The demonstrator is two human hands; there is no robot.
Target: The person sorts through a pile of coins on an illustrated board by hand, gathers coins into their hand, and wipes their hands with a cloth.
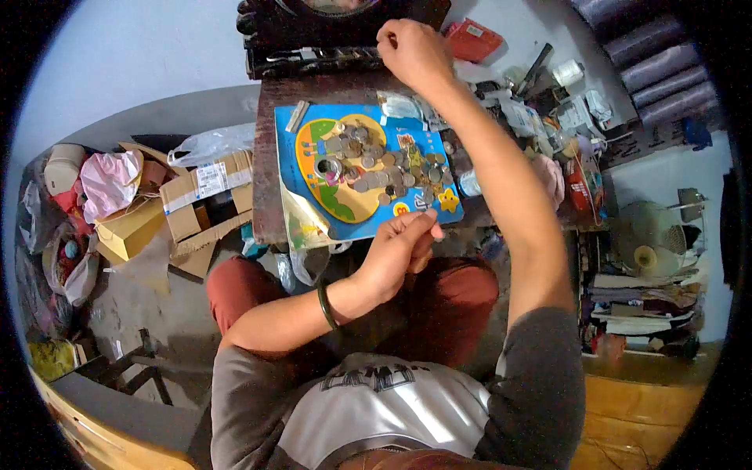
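Observation:
My left hand, with a dark bangle on its wrist, is just in front of the near edge of a blue picture book. Its thumb and fingers are pinched together; whatever they hold is too small to make out. A pile of coins is spread over the book, beside a small round metal container. My right hand reaches far forward over the front of a dark wooden stand. Its fingers are curled closed, and their contents are hidden.
A dark wooden table carries the book. A clear plastic packet lies by its far edge, and a short grey strip near its far left corner. Clutter and a red box are on the right. Cardboard boxes stand left.

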